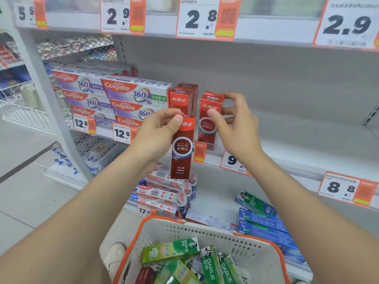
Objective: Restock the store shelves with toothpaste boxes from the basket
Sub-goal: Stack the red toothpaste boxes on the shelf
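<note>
My left hand (162,128) grips the top of an upright red Optic White toothpaste box (182,152), held in the air in front of the middle shelf (307,148). My right hand (235,124) pinches a second red box (209,121) that stands upright on that shelf. Two more red boxes (183,99) stand just left of it. Below, the white basket with an orange rim (205,228) holds several green Darlie boxes (174,251) and a dark red box (145,275).
Stacked Colgate 360 boxes (131,93) fill the shelf's left part; to the right of the red boxes the shelf is bare. The lower shelf holds red-and-white boxes (164,193) and blue-green boxes (264,220). Price tags (338,187) line the shelf edges. A shoe (114,257) is beside the basket.
</note>
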